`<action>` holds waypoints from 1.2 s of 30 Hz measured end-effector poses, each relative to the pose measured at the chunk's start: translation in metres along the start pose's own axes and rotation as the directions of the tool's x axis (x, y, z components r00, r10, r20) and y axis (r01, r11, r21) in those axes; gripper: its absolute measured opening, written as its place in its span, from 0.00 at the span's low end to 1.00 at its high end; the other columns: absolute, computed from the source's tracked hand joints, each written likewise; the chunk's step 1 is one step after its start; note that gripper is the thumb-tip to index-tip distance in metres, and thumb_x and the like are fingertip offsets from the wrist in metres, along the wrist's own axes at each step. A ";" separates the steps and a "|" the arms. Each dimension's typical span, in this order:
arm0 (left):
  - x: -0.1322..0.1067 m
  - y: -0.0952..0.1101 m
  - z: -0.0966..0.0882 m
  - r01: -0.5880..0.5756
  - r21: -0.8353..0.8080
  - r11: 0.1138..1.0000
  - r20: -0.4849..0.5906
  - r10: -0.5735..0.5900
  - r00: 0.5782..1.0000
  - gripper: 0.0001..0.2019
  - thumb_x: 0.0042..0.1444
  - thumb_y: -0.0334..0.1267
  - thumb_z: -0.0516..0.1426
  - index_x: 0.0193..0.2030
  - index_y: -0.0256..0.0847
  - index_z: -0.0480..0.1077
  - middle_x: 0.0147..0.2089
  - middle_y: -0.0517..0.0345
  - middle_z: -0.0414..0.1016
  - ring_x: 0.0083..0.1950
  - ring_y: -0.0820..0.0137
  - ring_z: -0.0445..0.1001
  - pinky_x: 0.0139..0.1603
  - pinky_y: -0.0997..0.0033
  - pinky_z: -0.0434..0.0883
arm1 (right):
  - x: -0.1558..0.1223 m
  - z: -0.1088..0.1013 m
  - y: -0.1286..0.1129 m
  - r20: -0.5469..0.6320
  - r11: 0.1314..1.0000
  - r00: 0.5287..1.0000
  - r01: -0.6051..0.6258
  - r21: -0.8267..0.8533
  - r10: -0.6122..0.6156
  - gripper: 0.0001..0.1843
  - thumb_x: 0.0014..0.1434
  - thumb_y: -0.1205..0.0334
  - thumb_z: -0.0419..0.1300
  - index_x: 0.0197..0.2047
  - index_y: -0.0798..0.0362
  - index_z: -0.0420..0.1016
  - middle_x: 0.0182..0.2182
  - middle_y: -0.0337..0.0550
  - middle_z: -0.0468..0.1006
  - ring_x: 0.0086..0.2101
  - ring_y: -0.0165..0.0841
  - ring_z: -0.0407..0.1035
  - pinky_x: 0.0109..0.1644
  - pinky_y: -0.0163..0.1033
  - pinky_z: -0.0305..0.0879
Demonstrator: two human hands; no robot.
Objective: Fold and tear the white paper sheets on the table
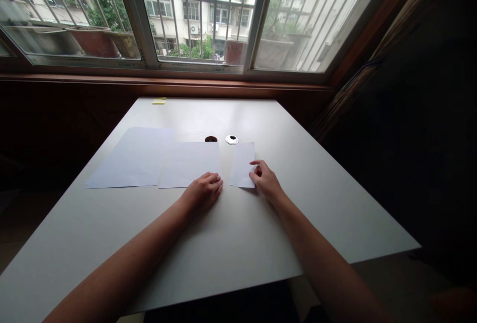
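Three white pieces of paper lie side by side on a white table (pixel 253 233). The left one is a large sheet of paper (pixel 128 159), and beside it is a medium sheet of paper (pixel 188 161). My left hand (pixel 205 189) is closed at the medium sheet's near right corner, fingers pressed together and thumb hidden. To its right lies a narrow sheet of paper (pixel 241 164), whose right edge is between the thumb and bent fingers of my right hand (pixel 264 178). That sheet's near right corner looks slightly raised.
Past the papers, a dark round grommet (pixel 210 139) and a light-rimmed round hole (pixel 231 139) are set in the tabletop. Yellow sticky notes (pixel 159 101) lie at the far left edge. A barred window (pixel 201 20) rises behind the table, with a dark curtain (pixel 391 94) on the right.
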State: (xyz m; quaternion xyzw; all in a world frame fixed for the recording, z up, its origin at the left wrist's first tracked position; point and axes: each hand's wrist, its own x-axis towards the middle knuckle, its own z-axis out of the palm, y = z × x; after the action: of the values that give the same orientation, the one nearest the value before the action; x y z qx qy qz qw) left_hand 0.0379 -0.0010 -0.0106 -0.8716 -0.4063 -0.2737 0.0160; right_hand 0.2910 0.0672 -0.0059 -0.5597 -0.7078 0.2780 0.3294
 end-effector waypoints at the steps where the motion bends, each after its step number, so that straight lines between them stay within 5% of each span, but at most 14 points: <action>1: 0.000 0.000 0.000 0.002 0.000 1.000 0.000 -0.002 1.000 0.11 0.67 0.32 0.51 0.49 0.39 0.73 0.47 0.50 0.75 0.55 0.63 0.73 0.60 0.58 0.73 | 0.001 -0.001 0.002 -0.005 1.000 1.000 0.001 0.008 -0.001 0.17 0.56 0.59 0.56 0.50 0.46 0.69 0.26 0.32 0.70 0.30 0.32 0.67 0.37 0.37 0.61; 13: -0.001 -0.007 -0.001 0.101 0.010 0.995 -0.044 -0.100 0.994 0.13 0.63 0.32 0.53 0.53 0.39 0.71 0.54 0.49 0.74 0.59 0.60 0.71 0.66 0.53 0.68 | 0.007 -0.004 0.017 -0.179 0.998 0.984 -0.012 -0.056 0.002 0.15 0.57 0.56 0.57 0.47 0.49 0.72 0.28 0.36 0.74 0.32 0.34 0.69 0.39 0.39 0.63; 21: -0.002 -0.012 0.000 0.220 0.056 0.974 0.022 -0.221 0.975 0.24 0.63 0.43 0.56 0.64 0.39 0.62 0.63 0.47 0.69 0.65 0.56 0.65 0.69 0.48 0.62 | 0.008 -0.002 0.019 -0.251 0.999 0.968 0.016 -0.045 -0.026 0.15 0.56 0.58 0.57 0.47 0.51 0.73 0.35 0.40 0.74 0.30 0.33 0.67 0.38 0.40 0.66; 28: -0.003 -0.012 -0.001 0.251 0.037 0.967 0.056 -0.253 0.966 0.23 0.64 0.44 0.55 0.64 0.41 0.63 0.61 0.48 0.71 0.65 0.58 0.66 0.68 0.53 0.65 | 0.009 0.001 0.020 -0.290 0.957 0.928 0.168 -0.235 -0.234 0.12 0.57 0.64 0.58 0.45 0.51 0.76 0.39 0.46 0.72 0.37 0.38 0.67 0.49 0.47 0.66; 36: -0.002 -0.015 -0.001 0.184 -0.031 0.982 0.086 -0.181 0.980 0.24 0.63 0.42 0.56 0.65 0.42 0.62 0.61 0.47 0.71 0.66 0.58 0.65 0.67 0.51 0.66 | 0.000 0.002 -0.001 -0.120 0.859 0.881 0.403 -0.316 -0.458 0.09 0.62 0.67 0.58 0.42 0.49 0.79 0.37 0.45 0.74 0.41 0.41 0.65 0.51 0.47 0.65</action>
State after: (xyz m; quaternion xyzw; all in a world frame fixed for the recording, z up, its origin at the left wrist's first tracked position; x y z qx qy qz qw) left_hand 0.0251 0.0073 -0.0140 -0.8414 -0.4794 -0.2456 -0.0429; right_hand 0.2887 0.0665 -0.0061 -0.4516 -0.8125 0.0383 0.3666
